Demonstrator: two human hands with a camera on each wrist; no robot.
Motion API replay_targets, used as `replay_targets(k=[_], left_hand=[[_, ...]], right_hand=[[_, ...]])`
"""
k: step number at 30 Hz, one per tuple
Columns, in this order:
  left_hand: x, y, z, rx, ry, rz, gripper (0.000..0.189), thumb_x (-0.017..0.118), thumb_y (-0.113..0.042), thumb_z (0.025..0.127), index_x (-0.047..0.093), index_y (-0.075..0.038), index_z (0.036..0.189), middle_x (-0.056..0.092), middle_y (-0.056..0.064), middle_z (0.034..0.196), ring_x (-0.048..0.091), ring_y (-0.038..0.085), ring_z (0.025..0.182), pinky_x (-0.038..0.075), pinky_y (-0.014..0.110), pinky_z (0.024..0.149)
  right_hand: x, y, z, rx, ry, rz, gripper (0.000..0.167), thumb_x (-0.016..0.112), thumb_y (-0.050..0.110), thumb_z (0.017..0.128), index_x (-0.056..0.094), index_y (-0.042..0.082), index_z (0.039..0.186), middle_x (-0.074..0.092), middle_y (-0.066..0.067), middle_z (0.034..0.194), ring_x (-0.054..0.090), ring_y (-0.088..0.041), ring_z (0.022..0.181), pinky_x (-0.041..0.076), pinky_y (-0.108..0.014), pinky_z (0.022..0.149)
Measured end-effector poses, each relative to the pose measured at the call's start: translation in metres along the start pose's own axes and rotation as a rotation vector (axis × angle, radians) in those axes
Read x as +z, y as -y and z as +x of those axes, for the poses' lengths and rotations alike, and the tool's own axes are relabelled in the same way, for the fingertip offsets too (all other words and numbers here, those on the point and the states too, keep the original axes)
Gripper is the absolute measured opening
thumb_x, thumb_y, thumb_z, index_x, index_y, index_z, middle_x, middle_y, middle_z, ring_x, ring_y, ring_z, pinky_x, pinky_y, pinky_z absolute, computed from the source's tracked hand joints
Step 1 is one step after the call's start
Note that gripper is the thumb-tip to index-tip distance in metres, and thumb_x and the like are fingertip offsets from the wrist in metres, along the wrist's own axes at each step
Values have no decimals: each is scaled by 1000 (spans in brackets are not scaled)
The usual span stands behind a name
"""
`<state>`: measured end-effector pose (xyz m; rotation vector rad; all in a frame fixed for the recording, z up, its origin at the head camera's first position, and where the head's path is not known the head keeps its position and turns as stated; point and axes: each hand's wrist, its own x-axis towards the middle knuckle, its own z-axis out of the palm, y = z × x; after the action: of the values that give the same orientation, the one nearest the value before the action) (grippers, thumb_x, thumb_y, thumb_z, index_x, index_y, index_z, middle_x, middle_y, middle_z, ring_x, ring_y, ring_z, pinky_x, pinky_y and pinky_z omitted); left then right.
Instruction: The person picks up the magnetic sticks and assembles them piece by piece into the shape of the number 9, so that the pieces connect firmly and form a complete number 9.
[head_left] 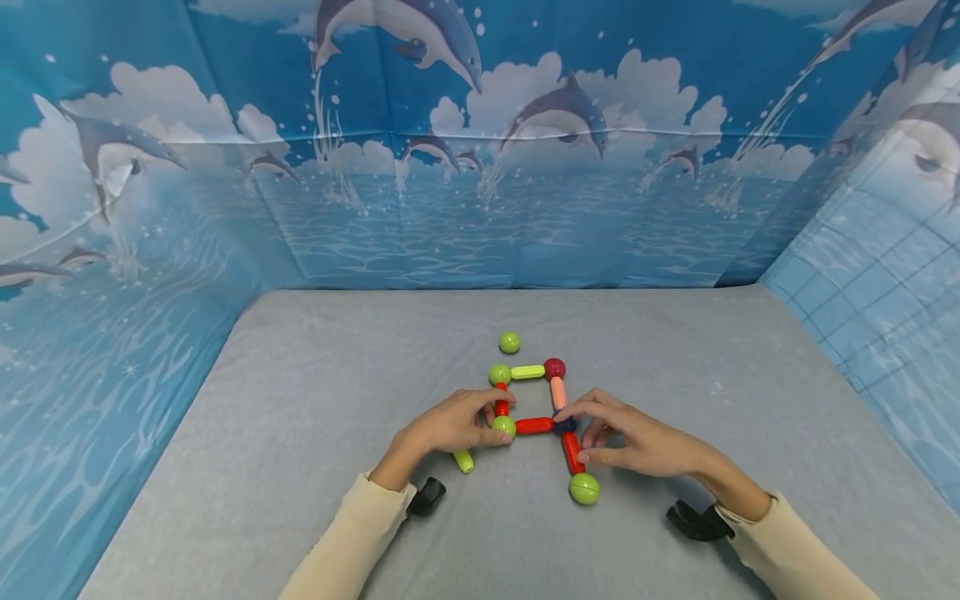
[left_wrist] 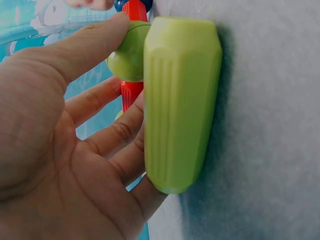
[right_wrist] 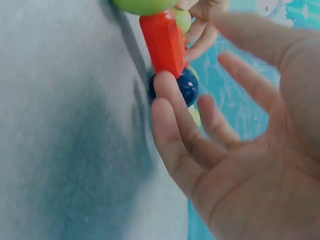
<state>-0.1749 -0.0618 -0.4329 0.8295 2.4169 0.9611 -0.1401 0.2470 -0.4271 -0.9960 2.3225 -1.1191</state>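
Note:
A square of magnetic balls and sticks lies on the grey cloth. My left hand holds its near left green ball, thumb on the near side and fingers curled around the far side by a red stick. My right hand has its fingers spread and loosely bent beside the dark blue ball. From that ball, one red stick runs left to the held ball. Another red stick runs toward me to a large green ball.
At the square's far side, a yellow-green stick joins a green ball and a dark red ball; a pink stick leads nearer. One loose green ball lies beyond. A loose yellow-green stick is beside my left hand.

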Motion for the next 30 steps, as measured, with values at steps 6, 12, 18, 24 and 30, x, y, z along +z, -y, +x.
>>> replay_targets(k=[6, 12, 18, 24, 30], left_hand=[[-1, 0, 1, 13, 11, -1, 49, 75, -27, 92, 58, -16, 137, 59, -1, 93, 56, 11, 75, 46, 24, 69], [-11, 2, 0, 2, 16, -12, 54, 75, -28, 92, 57, -15, 141, 61, 1, 97, 56, 13, 80, 46, 24, 70], [-35, -1, 10, -26, -41, -1, 45, 68, -23, 97, 57, -13, 140, 62, 4, 96, 54, 16, 73, 43, 26, 63], [-49, 1, 21, -40, -67, -8, 43, 69, -20, 96, 58, -10, 137, 62, 6, 97, 56, 18, 77, 47, 27, 65], [-54, 14, 9, 6, 80, -90, 26, 75, -8, 90, 69, -7, 115, 64, 12, 103, 60, 19, 81, 49, 29, 71]], right_hand=[[-2, -9, 11, 60, -57, -59, 48, 64, 22, 99, 49, 12, 143, 54, -11, 119, 58, -16, 98, 53, -27, 82], [-3, -8, 20, 125, -30, -11, 45, 64, 22, 99, 51, 9, 140, 59, -9, 110, 58, -18, 86, 50, -27, 70], [-2, -8, 22, 147, -17, 38, 43, 65, 19, 99, 51, 9, 139, 57, -11, 110, 58, -19, 80, 49, -27, 67], [0, -12, 23, 136, -21, 41, 44, 65, 20, 99, 51, 11, 139, 58, -10, 112, 56, -20, 85, 49, -27, 68], [-1, -16, 22, 151, -22, 48, 43, 65, 20, 99, 51, 13, 139, 57, -9, 109, 56, -20, 83, 47, -26, 67]])
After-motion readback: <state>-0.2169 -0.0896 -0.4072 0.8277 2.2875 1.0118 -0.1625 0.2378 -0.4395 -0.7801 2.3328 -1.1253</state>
